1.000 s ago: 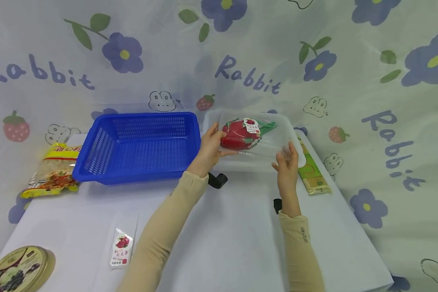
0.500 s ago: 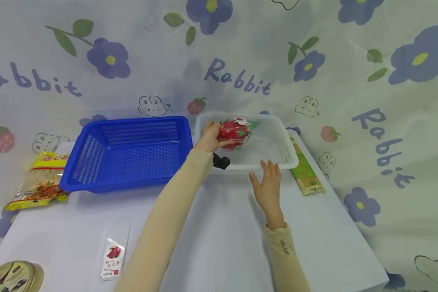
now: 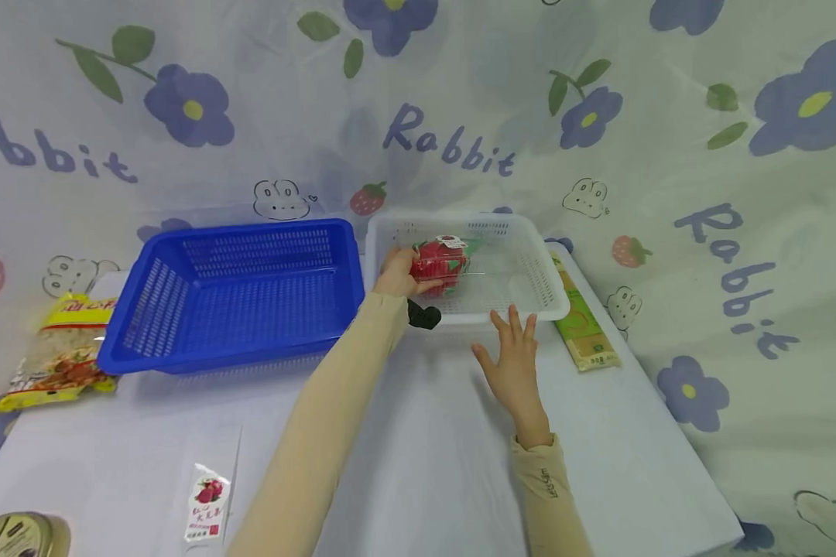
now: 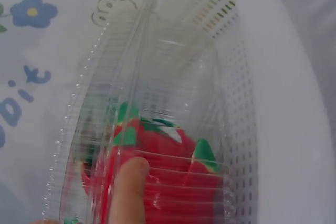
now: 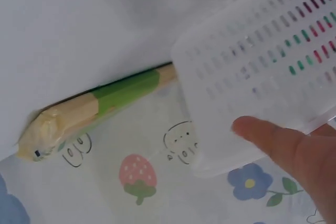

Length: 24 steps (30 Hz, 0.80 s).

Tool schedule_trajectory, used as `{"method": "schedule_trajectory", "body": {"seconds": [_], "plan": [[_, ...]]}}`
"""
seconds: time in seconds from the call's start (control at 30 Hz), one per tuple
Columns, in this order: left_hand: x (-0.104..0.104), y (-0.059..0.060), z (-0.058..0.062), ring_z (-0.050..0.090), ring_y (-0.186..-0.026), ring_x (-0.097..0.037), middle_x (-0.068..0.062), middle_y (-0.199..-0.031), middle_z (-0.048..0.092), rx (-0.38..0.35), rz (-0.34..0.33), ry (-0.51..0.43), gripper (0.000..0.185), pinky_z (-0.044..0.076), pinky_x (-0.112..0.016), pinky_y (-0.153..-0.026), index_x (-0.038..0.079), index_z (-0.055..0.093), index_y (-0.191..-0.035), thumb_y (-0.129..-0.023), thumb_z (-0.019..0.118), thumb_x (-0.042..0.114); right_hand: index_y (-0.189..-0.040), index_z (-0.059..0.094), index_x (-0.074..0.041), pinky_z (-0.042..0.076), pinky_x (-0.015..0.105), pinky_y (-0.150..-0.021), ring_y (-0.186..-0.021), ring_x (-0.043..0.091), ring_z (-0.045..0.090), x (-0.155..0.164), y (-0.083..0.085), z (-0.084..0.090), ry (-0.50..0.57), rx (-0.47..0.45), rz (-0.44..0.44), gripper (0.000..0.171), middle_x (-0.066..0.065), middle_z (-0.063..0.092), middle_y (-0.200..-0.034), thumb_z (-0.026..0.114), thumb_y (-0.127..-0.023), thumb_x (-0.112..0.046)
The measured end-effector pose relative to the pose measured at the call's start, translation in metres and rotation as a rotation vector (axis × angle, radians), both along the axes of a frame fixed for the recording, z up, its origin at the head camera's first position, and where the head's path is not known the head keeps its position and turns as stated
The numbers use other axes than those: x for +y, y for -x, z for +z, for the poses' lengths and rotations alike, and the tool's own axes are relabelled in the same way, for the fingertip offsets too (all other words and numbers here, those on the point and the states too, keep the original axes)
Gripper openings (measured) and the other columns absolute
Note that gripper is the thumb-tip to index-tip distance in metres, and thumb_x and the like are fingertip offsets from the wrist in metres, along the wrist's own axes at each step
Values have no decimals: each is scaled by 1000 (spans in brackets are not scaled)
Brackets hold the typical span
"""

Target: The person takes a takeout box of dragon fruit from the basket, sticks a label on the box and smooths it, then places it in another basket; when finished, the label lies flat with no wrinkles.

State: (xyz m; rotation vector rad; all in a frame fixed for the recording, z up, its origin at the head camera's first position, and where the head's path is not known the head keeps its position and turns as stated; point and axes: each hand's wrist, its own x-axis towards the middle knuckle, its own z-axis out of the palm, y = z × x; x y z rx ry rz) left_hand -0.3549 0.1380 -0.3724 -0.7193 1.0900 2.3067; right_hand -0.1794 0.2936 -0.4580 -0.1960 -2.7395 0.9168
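Observation:
A red dragon fruit (image 3: 437, 264) with green tips lies inside a clear plastic clamshell box (image 4: 173, 56) bearing a white label. My left hand (image 3: 395, 277) grips the box's left end, with the thumb (image 4: 129, 187) across the clear lid in the left wrist view. The box sits low within the white perforated basket (image 3: 559, 308); whether it touches the basket's floor is hard to tell. My right hand (image 3: 515, 375) has its fingers spread at the basket's front rim and holds nothing. One of its fingers (image 5: 262, 135) lies against or just before the basket's wall in the right wrist view.
Left of the white basket stands a blue basket (image 3: 121, 340), with a yellow food bag (image 3: 66, 348) beside it. A green and tan packet (image 3: 585, 325) lies to the right. A dragon fruit label (image 3: 207, 503) and a round tin (image 3: 14, 535) lie at front left.
My left hand has lowered the boxed dragon fruit into the white basket. My right hand has let go of the box's right end and drawn back to the front rim, fingers spread.

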Motion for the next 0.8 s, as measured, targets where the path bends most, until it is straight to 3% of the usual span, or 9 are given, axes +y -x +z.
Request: {"method": "schedule_trajectory", "body": {"seconds": [0.17, 0.23, 0.3, 0.37, 0.47, 0.53, 0.57, 0.67, 0.8], "plan": [[1, -2, -3, 23, -147, -33, -4, -161, 20, -4, 7, 49, 70, 36, -62, -106, 31, 26, -153, -95, 43, -2, -147, 38, -9, 11, 73, -111, -147, 45, -12, 11, 4, 3, 29, 17, 26, 63, 18, 12, -162, 65, -93, -27], [2, -1, -6, 34, -141, -32, -7, -154, 33, -15, -7, 103, 58, 43, -64, -99, 24, 41, -146, -93, 48, 1, -147, 38, -10, 15, 71, -112, -148, 44, -12, 14, 5, 2, 39, 12, 26, 63, 17, 12, -162, 65, -93, -27], [5, 17, -29, 46, -130, -28, -7, -144, 45, -24, -34, 164, 45, 51, -57, -92, 16, 52, -134, -90, 54, 6, -147, 39, -10, 19, 69, -112, -148, 43, -11, 17, 7, 0, 41, 11, 25, 63, 17, 13, -162, 66, -92, -27], [3, 18, -31, 48, -127, -24, -6, -144, 46, -29, -75, 193, 44, 52, -47, -94, 11, 51, -133, -89, 55, 9, -146, 39, -10, 21, 67, -112, -148, 44, -10, 20, 9, -1, 34, 14, 24, 63, 17, 14, -162, 66, -92, -26], [-1, 15, -24, 31, -142, -20, -2, -158, 27, -8, -142, 212, 58, 38, -37, -112, 10, 36, -147, -92, 55, 13, -146, 39, -9, 21, 66, -113, -148, 45, -8, 24, 14, 0, 5, 9, 30, 63, 19, 16, -161, 66, -92, -25], [-9, -4, 4, 11, -150, -22, -2, -164, 6, 7, -182, 198, 69, 21, -36, -121, 13, 16, -155, -96, 51, 14, -146, 38, -8, 21, 66, -113, -148, 47, -8, 27, 16, 3, -16, -12, 41, 62, 21, 16, -161, 65, -93, -25], [-12, -7, 9, 5, -151, -24, -4, -164, 2, 22, -205, 206, 71, 16, -41, -123, 15, 13, -156, -96, 51, 17, -146, 38, -7, 21, 66, -113, -147, 47, -8, 29, 18, 5, -28, -28, 51, 62, 22, 16, -160, 64, -93, -25], [-22, -16, 24, 2, -151, -33, -11, -164, -1, 130, -291, 253, 71, 10, -55, -121, 18, 13, -156, -96, 50, 25, -148, 35, -5, 20, 67, -113, -146, 51, -8, 34, 23, 16, -62, -105, 84, 63, 26, 15, -159, 61, -95, -26], [-45, -44, 43, 14, -150, -34, -9, -162, 16, 508, -450, 486, 61, 18, -59, -118, 21, 24, -154, -99, 47, 32, -149, 31, -3, 17, 70, -111, -143, 57, -4, 43, 29, 37, -121, -230, 135, 63, 30, 14, -158, 57, -97, -28]]}}
